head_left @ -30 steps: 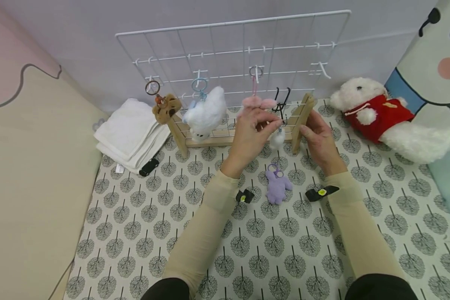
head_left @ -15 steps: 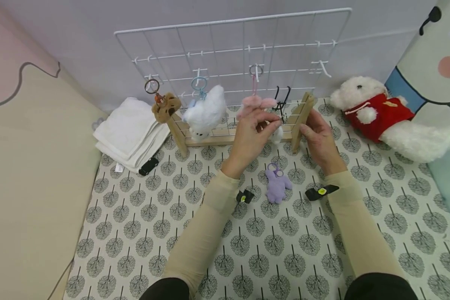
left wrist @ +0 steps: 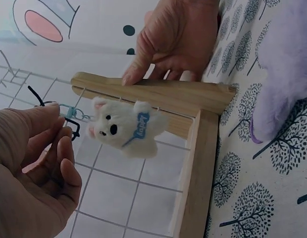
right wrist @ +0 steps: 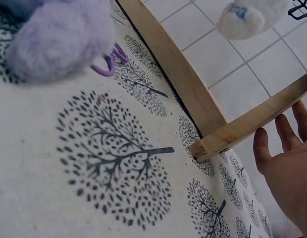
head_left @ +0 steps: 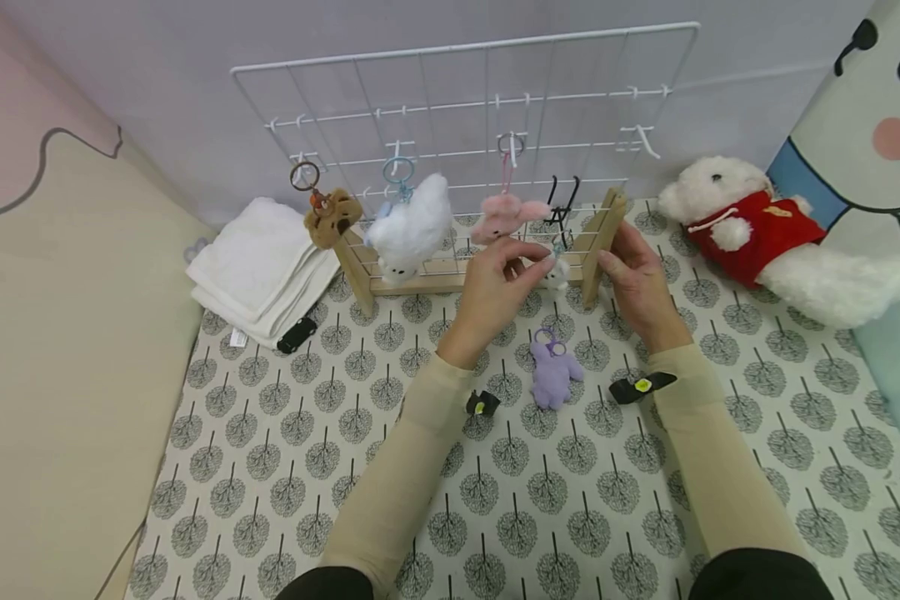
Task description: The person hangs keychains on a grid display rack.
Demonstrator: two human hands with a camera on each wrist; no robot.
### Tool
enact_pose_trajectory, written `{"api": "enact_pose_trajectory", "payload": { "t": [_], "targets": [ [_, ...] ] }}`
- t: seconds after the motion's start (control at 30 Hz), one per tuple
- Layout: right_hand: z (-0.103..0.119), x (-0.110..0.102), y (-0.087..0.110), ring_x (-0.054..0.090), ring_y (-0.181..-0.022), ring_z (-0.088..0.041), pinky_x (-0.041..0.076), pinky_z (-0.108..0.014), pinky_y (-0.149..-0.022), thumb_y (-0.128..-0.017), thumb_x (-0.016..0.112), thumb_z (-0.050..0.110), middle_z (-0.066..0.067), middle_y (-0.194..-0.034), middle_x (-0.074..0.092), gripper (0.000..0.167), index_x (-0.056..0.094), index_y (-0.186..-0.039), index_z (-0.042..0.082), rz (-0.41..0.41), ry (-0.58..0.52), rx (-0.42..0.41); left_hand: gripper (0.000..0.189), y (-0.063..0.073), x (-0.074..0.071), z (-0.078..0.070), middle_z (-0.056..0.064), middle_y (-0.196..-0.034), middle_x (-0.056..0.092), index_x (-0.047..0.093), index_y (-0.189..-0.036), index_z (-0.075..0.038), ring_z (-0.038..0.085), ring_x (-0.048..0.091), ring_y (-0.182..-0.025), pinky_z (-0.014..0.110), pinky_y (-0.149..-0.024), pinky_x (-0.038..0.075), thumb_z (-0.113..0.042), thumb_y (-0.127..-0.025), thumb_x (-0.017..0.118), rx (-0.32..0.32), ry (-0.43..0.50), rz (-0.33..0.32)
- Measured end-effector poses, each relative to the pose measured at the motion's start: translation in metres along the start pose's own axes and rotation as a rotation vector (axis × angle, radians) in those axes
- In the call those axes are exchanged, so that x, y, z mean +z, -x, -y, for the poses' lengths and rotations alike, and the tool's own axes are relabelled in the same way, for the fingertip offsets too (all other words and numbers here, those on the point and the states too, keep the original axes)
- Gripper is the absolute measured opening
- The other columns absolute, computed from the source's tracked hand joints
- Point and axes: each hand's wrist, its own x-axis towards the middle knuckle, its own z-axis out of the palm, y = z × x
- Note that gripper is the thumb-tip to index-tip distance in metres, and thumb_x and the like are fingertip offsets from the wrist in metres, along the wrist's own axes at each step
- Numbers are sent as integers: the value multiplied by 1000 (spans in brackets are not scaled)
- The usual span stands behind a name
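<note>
My left hand (head_left: 491, 279) pinches the light-blue ring (left wrist: 69, 110) of a small white bear keychain (left wrist: 125, 129), right by a black hook (head_left: 562, 200). The bear dangles below the fingertips in front of the white wire grid, its blue sash showing. At the rack's right end my right hand (head_left: 640, 283) grips the wooden leg (head_left: 605, 246), thumb on the near side and fingers behind. A purple plush keychain (head_left: 555, 375) lies on the patterned cloth between the forearms. Just above the left hand hangs a pink plush keychain (head_left: 506, 218).
A brown plush keychain (head_left: 332, 218) and a larger white plush keychain (head_left: 412, 229) hang further left on the grid (head_left: 450, 102). Folded white towels (head_left: 258, 258) lie at the left. A white plush toy in a red top (head_left: 765, 233) lies at the right.
My left hand has come down slightly, away from the pink plush, which shows more fully. The small white bear has turned its face outward. The right hand keeps its hold on the leg.
</note>
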Motion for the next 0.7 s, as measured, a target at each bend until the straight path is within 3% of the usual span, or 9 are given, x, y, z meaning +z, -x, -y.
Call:
{"api": "enact_pose_trajectory", "payload": {
  "t": [0.33,0.7],
  "targets": [
    [2,0,1,42,-146,-31,39,-29,-117,-105,53,-8,-18,-156,47,57,43,-160,4,-6,1,23,19,12,0,17,4,-106,73,78,-112,-6,11,57,-79,22,-72,49,-17,-96,79,-92,-4,9],
    [1,0,1,41,-147,-31,39,-29,-117,-105,54,-7,-17,-159,46,56,46,-159,8,-12,3,26,21,23,11,38,-1,-99,70,79,-115,-11,12,58,-78,24,-67,50,-19,-96,80,-156,-35,58]
  ]
}}
